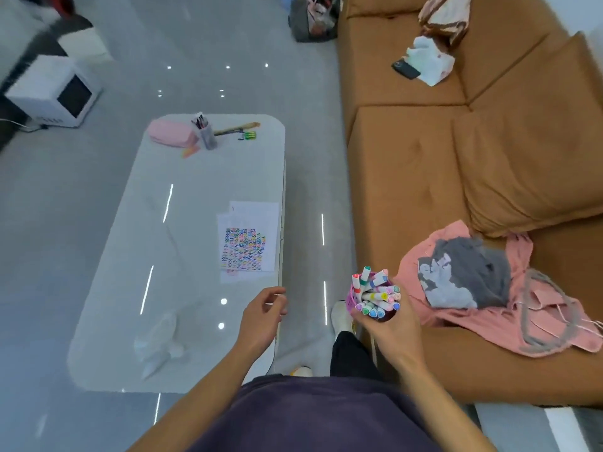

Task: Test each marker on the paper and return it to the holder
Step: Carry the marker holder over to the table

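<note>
Dark purple shirt front [310, 415] fills the lower edge, with both bare forearms reaching forward from it.

**Task objects.** A pink holder [353, 296] packed with capped markers [375, 295] is carried in the air over the gap between the white table [130, 288] and the brown sofa [408, 190]. The test paper [248, 243], already bearing a dense block of coloured squiggles, lies flat on the table close to its sofa-side edge, well apart from the holder.

**Hazards (judged).** The holder rests on nothing but the hand. The markers splay loosely and several stand proud of the rim, so tipping it while setting it down could spill them onto the floor. The paper's place near the edge makes it liable to slide off under a pressing stroke. Little blank space shows inside the squiggle block, so a fresh mark may be hard to read there.

**Hand pose.** The right hand [388, 331] grips the holder from below and behind, the fingertips hidden by it. The left hand [264, 308] hovers above the table's near edge, fingers loosely curled, thumb close to the forefinger, holding nothing.
</note>
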`<state>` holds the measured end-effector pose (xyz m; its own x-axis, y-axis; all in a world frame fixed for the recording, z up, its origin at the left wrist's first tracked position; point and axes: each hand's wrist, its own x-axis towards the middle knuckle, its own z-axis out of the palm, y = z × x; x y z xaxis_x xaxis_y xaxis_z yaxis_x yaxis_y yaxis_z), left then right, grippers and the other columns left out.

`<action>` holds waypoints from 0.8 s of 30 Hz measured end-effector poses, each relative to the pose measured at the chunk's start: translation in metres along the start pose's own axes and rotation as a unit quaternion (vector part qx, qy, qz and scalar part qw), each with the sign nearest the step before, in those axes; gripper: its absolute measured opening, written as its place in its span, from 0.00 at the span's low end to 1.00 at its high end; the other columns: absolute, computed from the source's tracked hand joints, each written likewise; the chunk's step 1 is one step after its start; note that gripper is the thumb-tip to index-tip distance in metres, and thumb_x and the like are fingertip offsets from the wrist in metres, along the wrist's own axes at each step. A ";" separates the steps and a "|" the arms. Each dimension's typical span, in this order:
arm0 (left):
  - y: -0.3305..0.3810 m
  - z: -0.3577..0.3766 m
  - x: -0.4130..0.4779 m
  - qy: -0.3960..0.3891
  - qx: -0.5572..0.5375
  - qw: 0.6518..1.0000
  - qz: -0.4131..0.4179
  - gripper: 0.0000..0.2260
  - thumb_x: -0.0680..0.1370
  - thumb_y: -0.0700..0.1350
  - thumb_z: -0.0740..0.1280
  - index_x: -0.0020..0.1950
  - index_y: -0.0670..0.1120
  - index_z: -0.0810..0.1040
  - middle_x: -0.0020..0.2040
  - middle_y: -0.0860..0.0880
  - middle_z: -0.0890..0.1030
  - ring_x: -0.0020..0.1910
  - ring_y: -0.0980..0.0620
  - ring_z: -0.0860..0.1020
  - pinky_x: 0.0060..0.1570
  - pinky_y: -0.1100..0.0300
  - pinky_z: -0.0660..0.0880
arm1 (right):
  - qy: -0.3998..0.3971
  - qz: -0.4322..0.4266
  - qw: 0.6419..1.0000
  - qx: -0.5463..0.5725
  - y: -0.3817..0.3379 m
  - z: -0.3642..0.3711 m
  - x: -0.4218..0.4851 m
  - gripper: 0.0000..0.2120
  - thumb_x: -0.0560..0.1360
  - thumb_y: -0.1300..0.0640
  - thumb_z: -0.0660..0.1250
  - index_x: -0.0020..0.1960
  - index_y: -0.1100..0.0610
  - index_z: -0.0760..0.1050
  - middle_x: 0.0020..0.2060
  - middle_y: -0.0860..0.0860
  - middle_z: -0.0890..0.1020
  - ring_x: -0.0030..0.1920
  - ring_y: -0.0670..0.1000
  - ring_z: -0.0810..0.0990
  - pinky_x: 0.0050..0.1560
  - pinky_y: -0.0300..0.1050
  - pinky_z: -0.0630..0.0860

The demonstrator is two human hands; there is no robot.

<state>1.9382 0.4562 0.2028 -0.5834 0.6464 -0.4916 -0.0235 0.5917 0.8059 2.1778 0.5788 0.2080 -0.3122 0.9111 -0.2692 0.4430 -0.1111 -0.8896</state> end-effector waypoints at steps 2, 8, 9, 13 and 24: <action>0.011 0.006 0.017 0.026 -0.012 1.000 -0.008 0.08 0.82 0.47 0.64 0.56 0.60 0.79 0.49 0.56 0.83 0.43 0.62 0.82 0.43 0.69 0.78 | -0.028 -0.014 1.000 -0.006 -0.009 -0.003 0.033 0.38 0.64 0.45 0.85 0.68 0.36 0.71 0.59 0.38 0.83 0.58 0.40 0.83 0.57 0.44 0.81; 0.049 0.031 0.060 0.117 -0.073 0.989 -0.050 0.08 0.82 0.47 0.64 0.58 0.57 0.79 0.50 0.54 0.83 0.43 0.62 0.83 0.44 0.66 0.79 | -0.106 -0.055 0.992 -0.033 -0.043 -0.017 0.127 0.37 0.64 0.46 0.84 0.65 0.29 0.70 0.58 0.34 0.83 0.56 0.36 0.83 0.49 0.30 0.79; 0.054 0.035 0.066 0.129 -0.088 0.986 -0.056 0.08 0.81 0.47 0.64 0.58 0.56 0.80 0.50 0.53 0.83 0.44 0.60 0.83 0.47 0.63 0.80 | -0.114 -0.062 0.991 -0.039 -0.049 -0.019 0.141 0.36 0.64 0.47 0.85 0.65 0.28 0.70 0.57 0.34 0.83 0.55 0.35 0.83 0.48 0.26 0.77; 0.073 0.045 0.084 0.176 -0.137 0.972 -0.072 0.08 0.80 0.45 0.65 0.56 0.56 0.80 0.49 0.53 0.83 0.43 0.60 0.83 0.49 0.59 0.81 | -0.165 -0.087 0.980 -0.074 -0.069 -0.018 0.194 0.36 0.64 0.50 0.86 0.62 0.28 0.70 0.55 0.33 0.83 0.54 0.35 0.82 0.47 0.24 0.75; 0.078 0.009 0.119 0.301 -0.217 0.920 -0.129 0.08 0.80 0.46 0.66 0.57 0.54 0.80 0.49 0.51 0.84 0.43 0.57 0.83 0.49 0.59 0.81 | -0.295 -0.136 0.938 -0.122 -0.120 0.062 0.284 0.36 0.63 0.48 0.86 0.64 0.32 0.72 0.56 0.35 0.83 0.54 0.36 0.83 0.51 0.32 0.78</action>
<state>1.8745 0.5840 0.2040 -0.8540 0.0511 -0.5177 -0.4688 0.3559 0.8084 1.9843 0.8265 0.2151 -0.8205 0.5059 -0.2662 0.4364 0.2535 -0.8633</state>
